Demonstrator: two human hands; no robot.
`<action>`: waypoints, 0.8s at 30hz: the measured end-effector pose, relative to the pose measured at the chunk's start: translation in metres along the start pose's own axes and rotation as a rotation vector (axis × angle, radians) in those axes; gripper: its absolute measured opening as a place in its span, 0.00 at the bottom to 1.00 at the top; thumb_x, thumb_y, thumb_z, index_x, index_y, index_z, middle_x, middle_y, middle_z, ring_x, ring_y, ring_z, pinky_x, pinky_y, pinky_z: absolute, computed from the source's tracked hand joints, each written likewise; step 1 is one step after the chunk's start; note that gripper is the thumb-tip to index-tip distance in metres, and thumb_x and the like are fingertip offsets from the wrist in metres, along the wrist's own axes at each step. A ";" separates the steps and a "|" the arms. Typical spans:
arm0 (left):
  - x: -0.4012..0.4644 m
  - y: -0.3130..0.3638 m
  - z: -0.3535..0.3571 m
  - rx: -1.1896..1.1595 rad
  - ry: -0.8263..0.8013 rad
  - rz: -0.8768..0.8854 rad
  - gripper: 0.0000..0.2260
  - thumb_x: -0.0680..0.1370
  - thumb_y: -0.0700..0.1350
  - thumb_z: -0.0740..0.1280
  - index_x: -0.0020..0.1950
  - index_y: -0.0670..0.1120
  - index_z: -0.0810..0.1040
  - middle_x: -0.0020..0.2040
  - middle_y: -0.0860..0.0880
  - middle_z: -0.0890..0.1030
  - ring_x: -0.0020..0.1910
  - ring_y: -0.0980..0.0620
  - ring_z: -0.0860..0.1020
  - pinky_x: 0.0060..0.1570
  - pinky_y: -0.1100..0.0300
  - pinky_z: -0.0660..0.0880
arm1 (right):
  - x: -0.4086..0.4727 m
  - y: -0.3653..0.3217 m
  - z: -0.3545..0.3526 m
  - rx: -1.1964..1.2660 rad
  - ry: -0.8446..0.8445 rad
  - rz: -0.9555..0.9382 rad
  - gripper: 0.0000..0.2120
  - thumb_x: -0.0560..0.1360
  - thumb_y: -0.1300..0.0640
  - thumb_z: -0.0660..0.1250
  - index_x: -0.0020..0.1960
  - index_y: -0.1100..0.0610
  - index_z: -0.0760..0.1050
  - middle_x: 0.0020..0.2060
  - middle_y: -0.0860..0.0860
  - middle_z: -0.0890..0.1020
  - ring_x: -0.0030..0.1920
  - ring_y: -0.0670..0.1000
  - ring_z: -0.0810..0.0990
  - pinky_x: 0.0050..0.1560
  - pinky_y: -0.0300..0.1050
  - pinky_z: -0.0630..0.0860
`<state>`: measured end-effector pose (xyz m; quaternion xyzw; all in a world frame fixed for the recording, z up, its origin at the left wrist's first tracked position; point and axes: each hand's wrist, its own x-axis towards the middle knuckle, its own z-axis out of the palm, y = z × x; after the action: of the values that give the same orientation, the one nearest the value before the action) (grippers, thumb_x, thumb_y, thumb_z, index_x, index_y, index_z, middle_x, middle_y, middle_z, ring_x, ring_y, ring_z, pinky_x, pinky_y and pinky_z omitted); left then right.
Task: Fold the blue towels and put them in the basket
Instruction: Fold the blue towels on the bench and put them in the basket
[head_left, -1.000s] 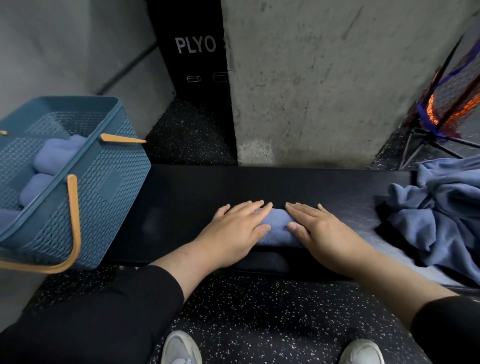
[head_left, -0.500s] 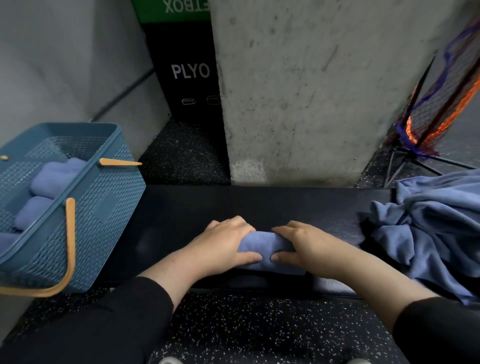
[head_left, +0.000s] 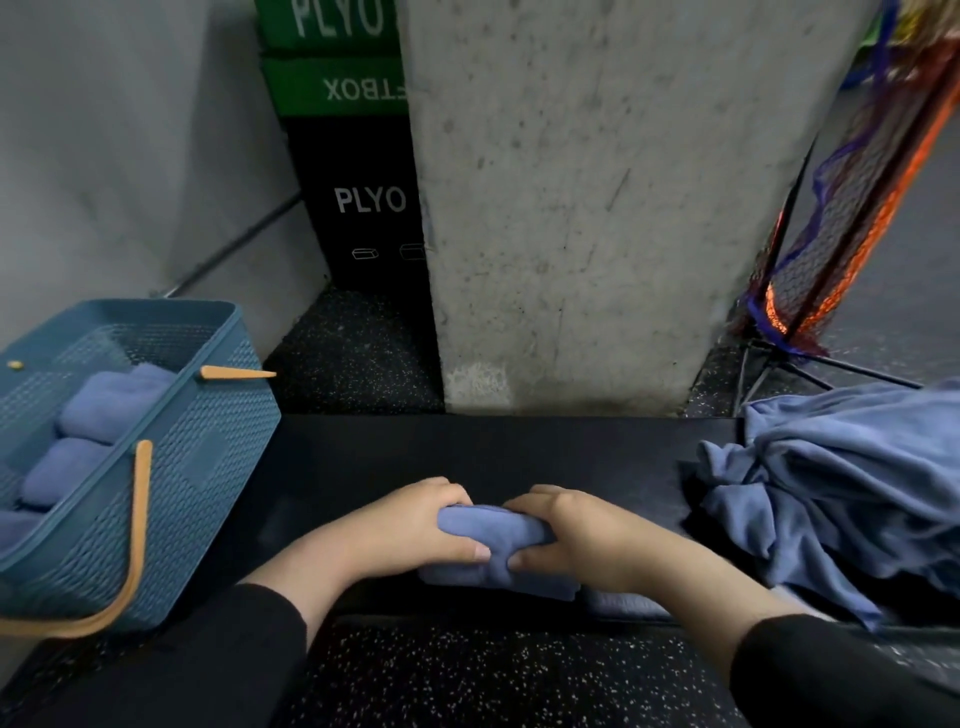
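A rolled blue towel (head_left: 493, 530) lies on the black bench (head_left: 467, 452) near its front edge. My left hand (head_left: 410, 530) grips its left end, fingers curled over the top and thumb underneath. My right hand (head_left: 582, 535) grips the right end the same way. A teal basket (head_left: 208, 441) with orange handles stands at the bench's left end and holds several rolled blue towels (head_left: 109, 400). A heap of unfolded blue towels (head_left: 831, 493) lies on the right end of the bench.
A concrete pillar (head_left: 597, 208) rises right behind the bench. Black and green plyo boxes (head_left: 358, 208) stand left of it. An orange and blue net on a stand (head_left: 841, 218) leans at the far right. Speckled rubber floor (head_left: 467, 675) lies in front of the bench.
My hands went from lying flat on the towel to curling around it and gripping it. The camera tilted upward, so the hands and bench sit lower in view.
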<state>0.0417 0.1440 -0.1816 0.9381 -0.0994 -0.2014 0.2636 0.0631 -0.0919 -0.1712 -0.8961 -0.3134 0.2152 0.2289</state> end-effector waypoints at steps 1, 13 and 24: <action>-0.004 0.000 -0.004 -0.035 0.016 0.002 0.24 0.63 0.70 0.70 0.51 0.57 0.79 0.49 0.58 0.78 0.49 0.62 0.77 0.53 0.60 0.75 | -0.002 -0.004 -0.001 0.019 0.009 -0.012 0.25 0.74 0.45 0.72 0.70 0.46 0.73 0.54 0.42 0.75 0.54 0.43 0.76 0.53 0.35 0.70; -0.093 0.024 -0.056 -0.492 0.426 0.100 0.19 0.71 0.43 0.79 0.59 0.49 0.78 0.50 0.57 0.80 0.48 0.67 0.76 0.51 0.71 0.71 | -0.014 -0.093 -0.030 0.280 0.063 -0.097 0.17 0.75 0.46 0.72 0.63 0.40 0.75 0.52 0.36 0.84 0.52 0.37 0.81 0.54 0.36 0.76; -0.188 -0.015 -0.104 -0.433 1.053 0.132 0.16 0.76 0.50 0.74 0.63 0.53 0.78 0.55 0.58 0.80 0.57 0.60 0.77 0.58 0.67 0.72 | 0.008 -0.225 -0.042 0.297 0.126 -0.238 0.10 0.78 0.49 0.67 0.58 0.41 0.79 0.48 0.37 0.86 0.50 0.38 0.83 0.49 0.31 0.76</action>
<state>-0.0816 0.2586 -0.0476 0.8284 0.0305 0.2944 0.4756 -0.0131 0.0594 -0.0164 -0.8209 -0.3671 0.1738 0.4015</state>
